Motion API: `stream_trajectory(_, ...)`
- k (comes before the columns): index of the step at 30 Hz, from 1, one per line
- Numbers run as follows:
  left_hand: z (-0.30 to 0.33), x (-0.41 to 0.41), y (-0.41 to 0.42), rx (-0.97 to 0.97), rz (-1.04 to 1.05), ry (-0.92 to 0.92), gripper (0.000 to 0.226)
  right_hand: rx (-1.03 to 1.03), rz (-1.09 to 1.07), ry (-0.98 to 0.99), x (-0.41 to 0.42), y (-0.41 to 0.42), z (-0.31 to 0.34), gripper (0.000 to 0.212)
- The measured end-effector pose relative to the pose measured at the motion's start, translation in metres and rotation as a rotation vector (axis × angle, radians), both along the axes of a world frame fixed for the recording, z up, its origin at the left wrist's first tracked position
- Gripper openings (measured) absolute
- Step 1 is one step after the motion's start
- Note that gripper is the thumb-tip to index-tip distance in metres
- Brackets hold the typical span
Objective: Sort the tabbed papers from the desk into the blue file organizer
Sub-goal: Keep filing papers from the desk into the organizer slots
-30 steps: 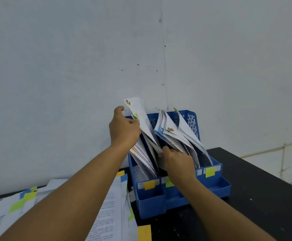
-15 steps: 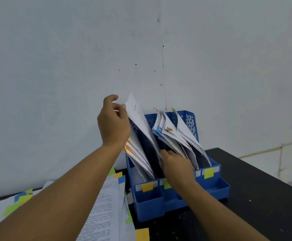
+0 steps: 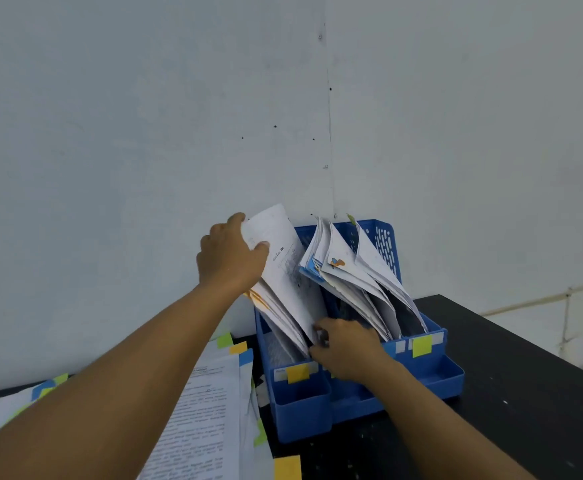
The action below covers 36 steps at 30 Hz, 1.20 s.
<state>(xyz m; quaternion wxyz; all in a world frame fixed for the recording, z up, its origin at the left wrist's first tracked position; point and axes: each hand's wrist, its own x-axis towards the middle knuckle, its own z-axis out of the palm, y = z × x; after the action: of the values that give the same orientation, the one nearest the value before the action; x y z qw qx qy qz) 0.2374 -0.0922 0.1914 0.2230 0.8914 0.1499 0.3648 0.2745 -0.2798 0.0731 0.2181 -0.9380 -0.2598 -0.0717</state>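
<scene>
Two hands were seen at the blue file organizer (image 3: 318, 407), which stood on the black desk (image 3: 512, 375) against the white wall (image 3: 144, 133). A printed sheet (image 3: 283, 268) was pinched at its upper corner by the left hand (image 3: 229, 259), thumb on its face and fingers behind, and its lower end was sunk in the leftmost compartment among other leaning papers. The right hand (image 3: 347, 348) was laid low at that sheet's bottom edge, fingers curled against it at the divider; whether the sheet was actually gripped there could not be told. More white papers (image 3: 345, 271), fanned and tilted left, were held in the two compartments to the right. Yellow tabs (image 3: 297, 373) were stuck on the front labels. Beside the organizer, to its left, a stack of tabbed papers (image 3: 207, 410) was spread flat on the desk.
</scene>
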Motion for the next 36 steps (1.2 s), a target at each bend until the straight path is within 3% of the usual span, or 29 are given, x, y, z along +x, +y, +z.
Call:
stream_trajectory(4,0.001,0.009,0.003,-0.118,-0.080,0.141,0.090,-0.123,-0.080,-0.230,0.002,0.003,0.000,0.004)
stream_trajectory(5,0.001,0.010,0.005,-0.093,-0.048,0.163,0.092,-0.140,-0.123,-0.324,0.001,0.002,-0.002,0.012)
stream_trajectory(8,0.002,0.008,0.005,-0.047,-0.002,0.142,0.074,-0.118,-0.169,-0.513,0.004,-0.001,-0.012,0.046)
stream_trajectory(11,0.003,0.001,0.000,-0.032,-0.037,0.052,0.047,-0.065,-0.171,-0.574,0.005,-0.004,-0.018,0.041)
stream_trajectory(15,0.013,-0.011,-0.009,-0.086,-0.054,-0.047,0.041,-0.043,-0.066,-0.640,0.001,-0.003,-0.022,0.029)
stream_trajectory(18,0.022,-0.017,-0.010,-0.100,-0.020,-0.044,0.020,-0.005,-0.030,-0.655,0.000,0.000,-0.025,0.028)
stream_trajectory(20,0.023,-0.017,-0.013,0.016,-0.021,0.065,0.015,0.079,-0.036,-0.641,-0.001,0.001,-0.026,0.011)
stream_trajectory(23,0.015,-0.011,-0.014,0.205,-0.045,0.188,0.032,0.088,0.016,-0.524,0.000,0.005,-0.020,0.045)
stream_trajectory(25,0.009,-0.010,-0.012,0.163,-0.085,0.133,0.046,0.091,0.035,-0.495,-0.002,0.009,-0.012,0.061)
stream_trajectory(28,0.005,-0.011,-0.008,0.137,-0.056,0.108,0.039,0.150,0.065,-0.423,-0.001,0.017,-0.002,0.069)
stream_trajectory(31,0.000,-0.013,-0.002,0.101,-0.057,0.173,0.036,0.199,0.124,-0.331,-0.003,0.023,0.004,0.066)
stream_trajectory(36,-0.003,-0.027,0.011,0.033,-0.120,0.065,0.042,0.224,0.121,-0.256,-0.014,0.021,0.001,0.059)
